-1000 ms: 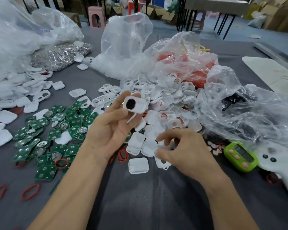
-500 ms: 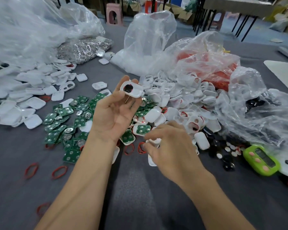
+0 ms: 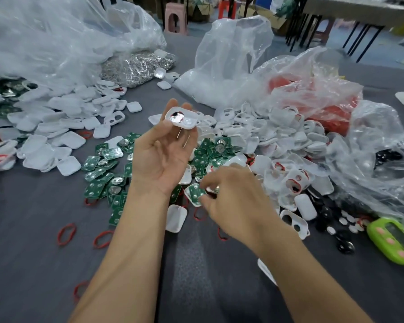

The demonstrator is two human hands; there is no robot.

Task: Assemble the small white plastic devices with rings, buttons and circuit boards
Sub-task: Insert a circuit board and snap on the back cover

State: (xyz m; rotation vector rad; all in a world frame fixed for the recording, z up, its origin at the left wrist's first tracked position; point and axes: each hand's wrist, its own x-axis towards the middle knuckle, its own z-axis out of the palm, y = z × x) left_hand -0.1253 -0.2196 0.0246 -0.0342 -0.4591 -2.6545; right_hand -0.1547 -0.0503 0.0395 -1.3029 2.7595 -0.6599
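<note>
Right hand [image 3: 236, 203] shifted, pinching circuit board [image 3: 194, 192] — pile-edge, left hand [image 3: 163, 155] gripping shell [image 3: 186, 121]

You've two hands in frame: left hand [image 3: 161, 157], right hand [image 3: 233, 203]. One white shell [image 3: 182, 118] in your left. Four plastic bags [image 3: 56, 43]. One green timer [image 3: 394, 241]. One pink stool [image 3: 175, 18]. Loose white shells [image 3: 68, 139], green circuit boards [image 3: 96, 176]: heaps, past counting.

Your shell [image 3: 181, 118] is smooth glossy white plastic; below it, the circuit boards [image 3: 96, 190] carry shiny metal discs [image 3: 220, 147] on matt grey cloth [image 3: 33, 264].
</note>
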